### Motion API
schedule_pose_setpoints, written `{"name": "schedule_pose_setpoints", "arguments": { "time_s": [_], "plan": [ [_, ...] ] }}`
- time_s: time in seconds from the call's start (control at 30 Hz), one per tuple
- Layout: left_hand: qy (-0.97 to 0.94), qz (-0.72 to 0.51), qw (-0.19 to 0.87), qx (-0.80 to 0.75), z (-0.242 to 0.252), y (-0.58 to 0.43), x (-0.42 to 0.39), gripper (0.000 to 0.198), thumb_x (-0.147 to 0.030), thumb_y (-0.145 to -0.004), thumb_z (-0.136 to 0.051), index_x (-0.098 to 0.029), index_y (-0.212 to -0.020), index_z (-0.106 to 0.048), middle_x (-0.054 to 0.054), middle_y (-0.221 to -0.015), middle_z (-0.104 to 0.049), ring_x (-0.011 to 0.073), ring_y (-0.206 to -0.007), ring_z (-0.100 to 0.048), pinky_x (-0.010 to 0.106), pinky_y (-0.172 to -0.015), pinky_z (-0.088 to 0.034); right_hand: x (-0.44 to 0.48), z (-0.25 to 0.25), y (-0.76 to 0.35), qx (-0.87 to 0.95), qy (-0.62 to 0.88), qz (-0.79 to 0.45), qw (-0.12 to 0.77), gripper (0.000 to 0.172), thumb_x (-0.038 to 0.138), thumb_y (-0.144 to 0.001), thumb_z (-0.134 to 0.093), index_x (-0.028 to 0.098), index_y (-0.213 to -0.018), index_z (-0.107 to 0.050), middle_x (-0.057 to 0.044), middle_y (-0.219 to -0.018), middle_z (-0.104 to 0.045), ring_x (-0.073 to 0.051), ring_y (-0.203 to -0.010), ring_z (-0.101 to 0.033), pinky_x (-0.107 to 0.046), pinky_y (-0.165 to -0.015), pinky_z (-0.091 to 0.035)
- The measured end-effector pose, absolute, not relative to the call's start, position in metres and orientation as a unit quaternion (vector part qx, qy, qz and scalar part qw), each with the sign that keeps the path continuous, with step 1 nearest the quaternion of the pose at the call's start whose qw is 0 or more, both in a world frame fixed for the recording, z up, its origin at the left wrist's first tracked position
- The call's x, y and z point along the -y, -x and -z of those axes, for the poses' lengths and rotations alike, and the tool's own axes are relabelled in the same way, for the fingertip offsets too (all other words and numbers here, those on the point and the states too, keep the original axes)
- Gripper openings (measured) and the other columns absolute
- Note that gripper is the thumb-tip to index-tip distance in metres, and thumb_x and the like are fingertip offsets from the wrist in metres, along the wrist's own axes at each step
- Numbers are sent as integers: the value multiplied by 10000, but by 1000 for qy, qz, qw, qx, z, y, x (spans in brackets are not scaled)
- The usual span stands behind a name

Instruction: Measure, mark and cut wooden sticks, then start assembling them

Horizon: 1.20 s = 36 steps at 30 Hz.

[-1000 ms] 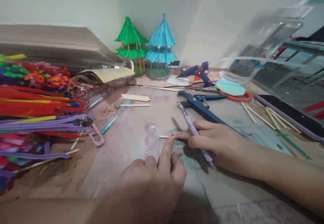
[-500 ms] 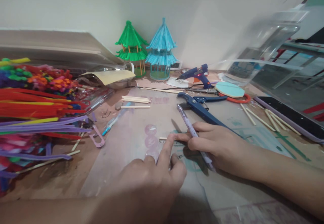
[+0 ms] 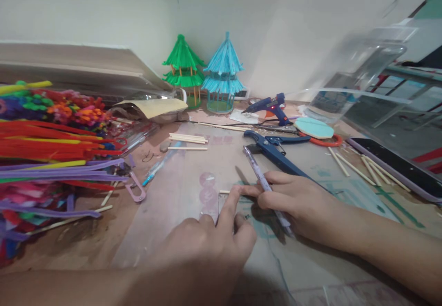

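A short pale wooden stick (image 3: 224, 191) lies on the plastic-covered work surface, mostly hidden by fingertips. My left hand (image 3: 214, 241) presses it down with a stretched index finger, the other fingers curled in. Beneath that hand shows the edge of a thin clear piece with dark marks, too covered to name. My right hand (image 3: 293, 197) is closed around a purple patterned pen (image 3: 257, 170), its tip end pointing toward me and down to the right. The right index fingertip meets my left index finger at the stick.
Dark-blue cutters (image 3: 276, 154) lie just beyond my right hand, a glue gun (image 3: 272, 108) behind them. Cut sticks (image 3: 188, 138) lie ahead; a phone (image 3: 393, 167) is far right. Pipe cleaners (image 3: 51, 144) crowd the left. Green (image 3: 183, 66) and blue (image 3: 224, 73) pagoda models stand at the back.
The whole view has shifted slightly, so things appear a little lower and to the right. Both hands keep the same hold on the stick and the pen.
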State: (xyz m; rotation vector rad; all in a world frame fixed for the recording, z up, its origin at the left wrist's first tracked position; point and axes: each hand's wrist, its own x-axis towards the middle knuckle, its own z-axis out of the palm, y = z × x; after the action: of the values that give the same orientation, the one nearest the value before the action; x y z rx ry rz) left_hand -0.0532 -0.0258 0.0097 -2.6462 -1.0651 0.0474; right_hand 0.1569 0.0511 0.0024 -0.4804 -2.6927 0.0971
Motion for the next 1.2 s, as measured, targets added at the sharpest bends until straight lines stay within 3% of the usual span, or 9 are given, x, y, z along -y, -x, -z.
{"name": "schedule_pose_setpoints", "arguments": {
  "time_s": [0.17, 0.3, 0.4, 0.57, 0.7, 0.83, 1.0, 1.1, 1.2],
  "plan": [
    [928, -67, 87, 357, -19, 60, 16, 248, -89, -769, -486, -167, -967, -612, 183, -1409, -535, 164, -456, -637, 284, -347, -400, -52, 0, -156, 958, 167, -54, 226, 300, 8, -868, -388, 177, -809, -629, -54, -728, -599, -164, -669, -491, -248, -574, -388],
    [937, 1, 57, 346, -23, 72, 3, 285, -57, -831, -485, -207, -1041, -604, 72, -1433, -530, 157, -691, -696, 287, -557, -536, -53, -1, -155, 958, 158, -62, 231, 270, 11, -847, -417, 161, -774, -629, -35, -685, -546, -157, -662, -480, -236, -564, -376],
    [927, 47, 22, 371, -25, 77, -7, 260, -213, -944, -441, -226, -1157, -589, 63, -1351, -580, 209, -918, -688, 357, -734, -571, -55, -3, -155, 959, 152, -54, 234, 267, 20, -848, -417, 158, -781, -635, -48, -723, -581, -161, -678, -493, -243, -575, -397],
    [924, 79, -13, 374, -23, 73, -14, 245, -261, -969, -423, -185, -1037, -646, 66, -1118, -683, 199, -1013, -649, 361, -880, -536, -66, 0, -158, 941, 183, -142, 248, 164, 34, -800, -552, 179, -776, -623, -39, -778, -650, -157, -720, -559, -243, -627, -452],
    [934, 85, 68, 342, -13, 69, -17, 258, -223, -971, -414, -148, -974, -660, 76, -1002, -702, 192, -923, -649, 333, -821, -538, -78, 3, -165, 905, 224, -226, 284, 228, -26, -737, -540, 197, -701, -510, -55, -880, -709, -173, -835, -658, -267, -708, -491],
    [940, 88, 119, 308, -10, 64, -25, 259, -198, -962, -421, -145, -876, -660, 78, -917, -688, 197, -834, -630, 326, -746, -528, -90, 7, -172, 881, 245, -258, 311, 190, 94, -834, -510, 220, -703, -451, -54, -841, -718, -216, -922, -702, -305, -738, -510],
    [933, 93, 121, 326, -16, 52, -38, 229, -150, -933, -463, -150, -799, -648, 57, -821, -668, 180, -768, -618, 291, -682, -501, -99, 3, -177, 860, 284, -296, 305, 187, 235, -881, -507, 231, -718, -415, -60, -839, -708, -239, -991, -702, -317, -745, -523],
    [927, 111, 107, 343, -15, 49, -43, 242, -137, -925, -451, -144, -780, -645, 64, -786, -656, 185, -751, -610, 303, -688, -499, -93, -2, -178, 847, 306, -316, 298, 159, 219, -879, -514, 236, -767, -402, -83, -915, -712, -238, -1009, -693, -329, -751, -529],
    [920, 142, 77, 357, -11, 50, -46, 227, -170, -921, -462, -150, -784, -642, 70, -800, -661, 196, -789, -617, 334, -749, -514, -80, -4, -176, 877, 305, -259, 267, 160, 195, -852, -573, 230, -813, -423, -110, -1023, -702, -242, -1013, -670, -364, -792, -519]
  ]
}}
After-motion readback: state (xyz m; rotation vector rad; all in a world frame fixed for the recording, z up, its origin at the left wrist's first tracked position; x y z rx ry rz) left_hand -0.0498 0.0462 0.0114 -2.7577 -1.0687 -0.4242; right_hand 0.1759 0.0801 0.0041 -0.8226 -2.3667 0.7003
